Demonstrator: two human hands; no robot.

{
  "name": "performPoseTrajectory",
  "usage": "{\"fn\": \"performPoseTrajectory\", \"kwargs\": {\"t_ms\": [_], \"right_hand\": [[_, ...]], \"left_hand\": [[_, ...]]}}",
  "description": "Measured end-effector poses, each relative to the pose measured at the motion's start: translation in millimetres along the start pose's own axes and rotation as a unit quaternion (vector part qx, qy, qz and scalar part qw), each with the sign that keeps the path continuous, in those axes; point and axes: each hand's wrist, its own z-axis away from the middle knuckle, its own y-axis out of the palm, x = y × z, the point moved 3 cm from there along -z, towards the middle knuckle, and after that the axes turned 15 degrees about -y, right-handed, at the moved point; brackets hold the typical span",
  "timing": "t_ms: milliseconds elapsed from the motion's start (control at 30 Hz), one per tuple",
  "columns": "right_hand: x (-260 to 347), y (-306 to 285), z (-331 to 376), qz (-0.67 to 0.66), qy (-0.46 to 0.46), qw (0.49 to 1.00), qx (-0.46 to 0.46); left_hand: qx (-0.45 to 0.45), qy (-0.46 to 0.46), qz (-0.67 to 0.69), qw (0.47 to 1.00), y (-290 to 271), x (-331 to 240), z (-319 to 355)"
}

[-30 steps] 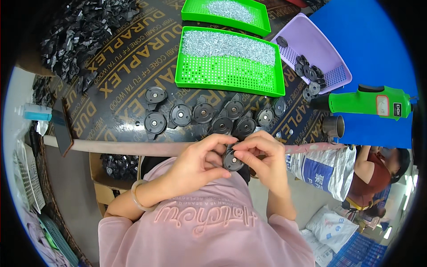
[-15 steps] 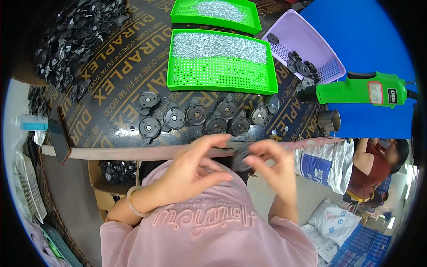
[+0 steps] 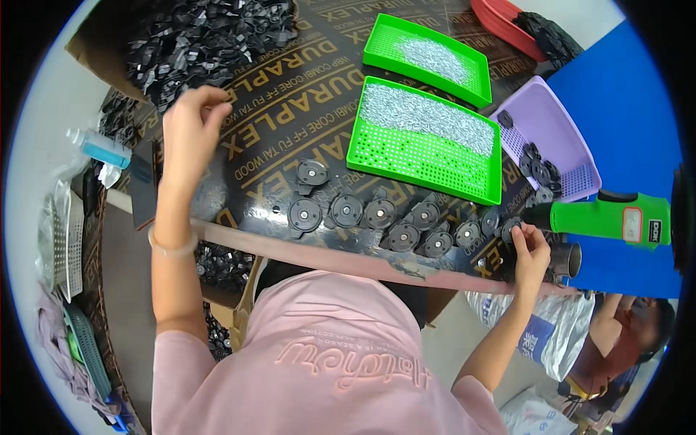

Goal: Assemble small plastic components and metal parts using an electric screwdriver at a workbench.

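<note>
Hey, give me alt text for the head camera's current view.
A person's bare right hand touches a round black disc at a dark table's right side; the bare left hand is beside a heap of small black pieces. More discs lie between them, below two green perforated trays of tiny silvery pieces.

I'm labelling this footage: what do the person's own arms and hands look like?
The left hand and right hand are gloveless. The sleeves are short and pink; a smooth, pale bangle circles the left wrist, none the right.
</note>
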Motion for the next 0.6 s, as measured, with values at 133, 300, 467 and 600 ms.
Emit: {"fn": "performPoseTrajectory", "kwargs": {"t_ms": [133, 300, 467, 600], "right_hand": [[23.6, -1.0, 1.0, 0.039, -0.024, 0.999, -0.001], [34.9, -28.3, 25.4, 0.051, -0.031, 0.998, 0.001], [49.8, -21.1, 39.3, 0.048, -0.053, 0.996, 0.059], [62.7, -11.2, 46.5, 0.123, -0.059, 0.99, 0.026]], "left_hand": [[-0.005, -0.091, -0.297, 0.951, 0.6, 61.0, -49.5], [0.096, -0.103, -0.275, 0.951, 13.0, 80.8, -57.2], [0.116, -0.109, -0.202, 0.966, 0.0, 89.7, -51.0], [0.077, -0.121, -0.129, 0.981, -4.6, 81.5, -43.2]]}}
